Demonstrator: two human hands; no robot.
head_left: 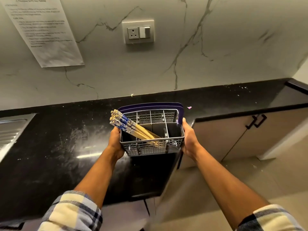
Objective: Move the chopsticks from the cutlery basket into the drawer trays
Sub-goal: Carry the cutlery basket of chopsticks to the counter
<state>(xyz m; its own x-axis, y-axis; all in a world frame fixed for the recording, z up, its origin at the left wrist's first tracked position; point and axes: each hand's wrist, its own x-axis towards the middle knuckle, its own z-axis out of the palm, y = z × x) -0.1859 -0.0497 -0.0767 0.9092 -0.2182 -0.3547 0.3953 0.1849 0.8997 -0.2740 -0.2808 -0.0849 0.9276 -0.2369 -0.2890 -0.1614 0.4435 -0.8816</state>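
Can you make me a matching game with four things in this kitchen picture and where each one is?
Things:
1. chopsticks
2. cutlery basket
3. wall socket
4. paper sheet

Places:
A. taped on the wall, upper left
B. held between both hands
C. leaning in the basket, tops poking out left
D. middle of the marble wall

Pairs: 1-C, 2-B, 3-D, 4-A

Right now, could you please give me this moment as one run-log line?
stage: carrying | left hand: holds cutlery basket | right hand: holds basket | chopsticks: still in basket, leaning left | drawer: not in view
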